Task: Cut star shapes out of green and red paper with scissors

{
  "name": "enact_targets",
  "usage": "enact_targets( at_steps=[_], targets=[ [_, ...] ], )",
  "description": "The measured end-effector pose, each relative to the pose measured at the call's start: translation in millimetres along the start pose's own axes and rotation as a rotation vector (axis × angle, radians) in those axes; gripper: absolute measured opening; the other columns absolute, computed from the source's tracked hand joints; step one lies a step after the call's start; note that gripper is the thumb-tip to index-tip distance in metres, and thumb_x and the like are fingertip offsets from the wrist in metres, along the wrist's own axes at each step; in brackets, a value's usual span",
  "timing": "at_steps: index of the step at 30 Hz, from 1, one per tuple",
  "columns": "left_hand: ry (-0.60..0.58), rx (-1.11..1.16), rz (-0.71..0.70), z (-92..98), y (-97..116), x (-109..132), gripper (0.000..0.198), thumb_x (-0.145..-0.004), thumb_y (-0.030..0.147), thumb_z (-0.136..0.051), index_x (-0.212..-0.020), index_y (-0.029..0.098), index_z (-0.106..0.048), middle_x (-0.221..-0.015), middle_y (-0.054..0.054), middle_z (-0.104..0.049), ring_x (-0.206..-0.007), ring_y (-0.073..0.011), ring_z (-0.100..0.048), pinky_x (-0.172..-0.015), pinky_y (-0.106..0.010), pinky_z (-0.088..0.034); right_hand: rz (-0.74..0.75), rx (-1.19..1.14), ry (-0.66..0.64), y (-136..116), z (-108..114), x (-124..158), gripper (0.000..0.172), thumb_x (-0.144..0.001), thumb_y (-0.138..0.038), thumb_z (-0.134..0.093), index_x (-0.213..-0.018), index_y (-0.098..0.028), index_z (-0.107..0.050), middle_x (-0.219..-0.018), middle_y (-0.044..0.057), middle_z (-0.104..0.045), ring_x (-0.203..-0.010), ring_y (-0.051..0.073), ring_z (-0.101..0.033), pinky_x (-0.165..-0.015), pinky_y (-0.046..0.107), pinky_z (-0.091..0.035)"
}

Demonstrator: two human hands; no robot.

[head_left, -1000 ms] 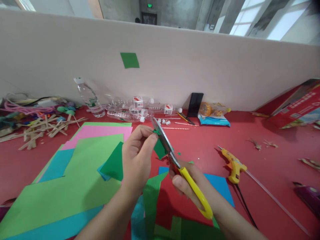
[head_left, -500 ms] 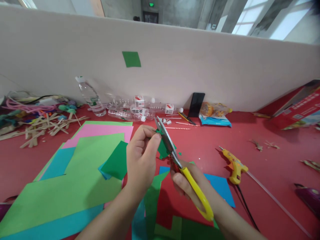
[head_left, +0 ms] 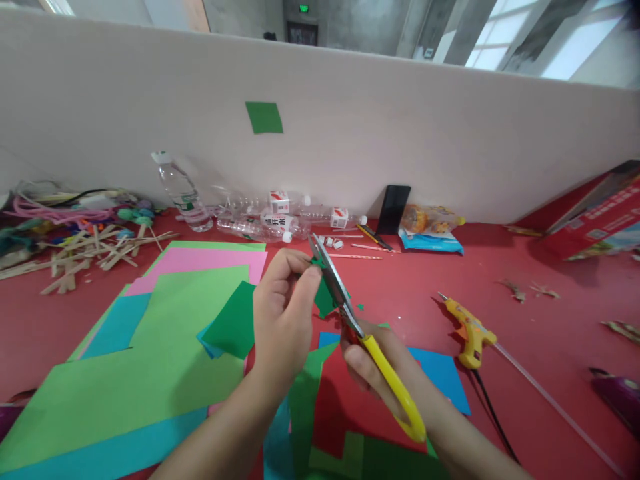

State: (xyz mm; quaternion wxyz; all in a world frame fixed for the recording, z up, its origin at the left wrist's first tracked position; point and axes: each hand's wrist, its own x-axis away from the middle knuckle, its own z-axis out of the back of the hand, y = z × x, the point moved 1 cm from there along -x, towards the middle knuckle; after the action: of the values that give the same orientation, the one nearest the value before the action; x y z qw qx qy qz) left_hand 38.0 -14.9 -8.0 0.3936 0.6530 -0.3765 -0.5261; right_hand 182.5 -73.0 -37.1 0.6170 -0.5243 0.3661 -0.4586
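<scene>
My left hand (head_left: 286, 307) pinches a small piece of dark green paper (head_left: 319, 263) between thumb and forefinger. My right hand (head_left: 373, 363) is closed around the scissors (head_left: 395, 385), which have yellow handles and point up and away. Their metal blades lie close together at the green piece, beside my left thumb tip. Another dark green piece (head_left: 326, 301) shows behind the blades; whether it lies on the table or hangs from the held piece, I cannot tell. A red paper sheet (head_left: 360, 407) lies below my right hand.
Light green sheets (head_left: 125, 400) and other coloured paper cover the left. A yellow glue gun (head_left: 470, 330) with a glue stick and cord lies right. Plastic bottles (head_left: 255, 228), a phone (head_left: 393, 209) and a blue packet (head_left: 431, 243) line the white partition. Wooden sticks (head_left: 113, 248) are heaped far left.
The scissor blades have closed slightly, narrowing the gap between their tips at the green paper. Both hands stay in nearly the same place.
</scene>
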Motion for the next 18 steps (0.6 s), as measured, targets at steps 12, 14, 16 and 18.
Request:
enact_targets(
  at_steps=[12,14,16,18],
  targets=[
    [0.016,0.011,-0.041,-1.1,-3.1,1.7,0.021,-0.090,0.013,-0.059,-0.072,0.023,-0.056,-0.072,0.003,-0.051,-0.067,-0.0148,-0.045,-0.064,-0.030,-0.037,-0.001,0.005,0.014,-7.1,0.6,3.9,0.063,-0.092,-0.086,-0.046,-0.076,-0.025,-0.040,-0.059,-0.006,-0.045,-0.051,0.012,-0.038,-0.049,0.029,-0.027],
    [0.012,0.006,-0.035,-1.0,-2.6,1.7,0.022,-0.090,0.013,-0.059,-0.072,0.023,-0.055,-0.072,0.002,-0.051,-0.068,-0.0148,-0.045,-0.064,-0.030,-0.038,0.004,0.005,0.014,-6.1,0.5,3.4,0.063,-0.093,-0.085,-0.047,-0.075,-0.025,-0.040,-0.059,-0.006,-0.045,-0.050,0.012,-0.038,-0.049,0.029,-0.027],
    [0.012,0.001,-0.030,-1.0,-2.0,1.9,0.022,-0.090,0.014,-0.060,-0.071,0.023,-0.055,-0.072,0.002,-0.052,-0.068,-0.0152,-0.046,-0.065,-0.031,-0.038,0.007,0.007,0.013,-5.5,0.0,3.5,0.062,-0.094,-0.084,-0.046,-0.075,-0.025,-0.041,-0.058,-0.006,-0.046,-0.050,0.012,-0.039,-0.049,0.029,-0.028],
    [0.016,-0.005,-0.028,-1.0,-1.6,2.1,0.021,-0.090,0.015,-0.060,-0.071,0.023,-0.055,-0.073,0.002,-0.052,-0.069,-0.0155,-0.047,-0.064,-0.031,-0.039,0.006,0.011,0.015,-5.5,-0.1,4.1,0.062,-0.095,-0.084,-0.045,-0.076,-0.025,-0.041,-0.058,-0.006,-0.046,-0.050,0.012,-0.039,-0.049,0.029,-0.027]
  ],
)
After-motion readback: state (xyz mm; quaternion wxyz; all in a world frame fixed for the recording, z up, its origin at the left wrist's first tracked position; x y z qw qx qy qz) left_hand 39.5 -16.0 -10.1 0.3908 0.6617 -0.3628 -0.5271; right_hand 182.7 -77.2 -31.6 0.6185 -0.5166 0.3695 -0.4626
